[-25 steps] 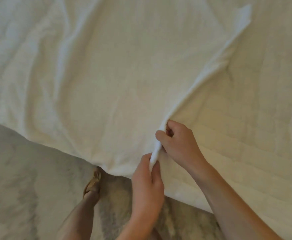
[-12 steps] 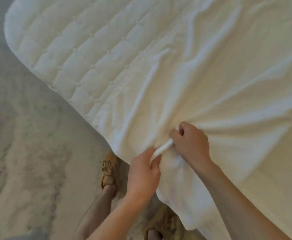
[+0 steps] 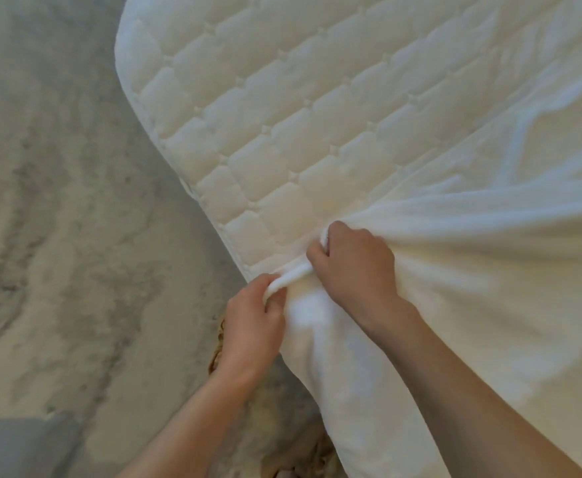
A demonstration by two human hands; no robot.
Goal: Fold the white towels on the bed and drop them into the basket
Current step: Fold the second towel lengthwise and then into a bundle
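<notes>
Left hand (image 3: 255, 315) and right hand (image 3: 355, 267) still pinch towel (image 3: 472, 270) hem, fists close together, at near edge of bed (image 3: 282, 132). Since second ago: bare quilting now left of hands, towel fanning right, taut. Likely still straightening; no fold yet. Basket unseen.

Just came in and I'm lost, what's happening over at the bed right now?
A person stands beside the quilted bed, handling a white towel. The left hand and the right hand both grip its near hem, close together. The towel lies spread and wrinkled over the bed, partly hanging off the side.
</notes>
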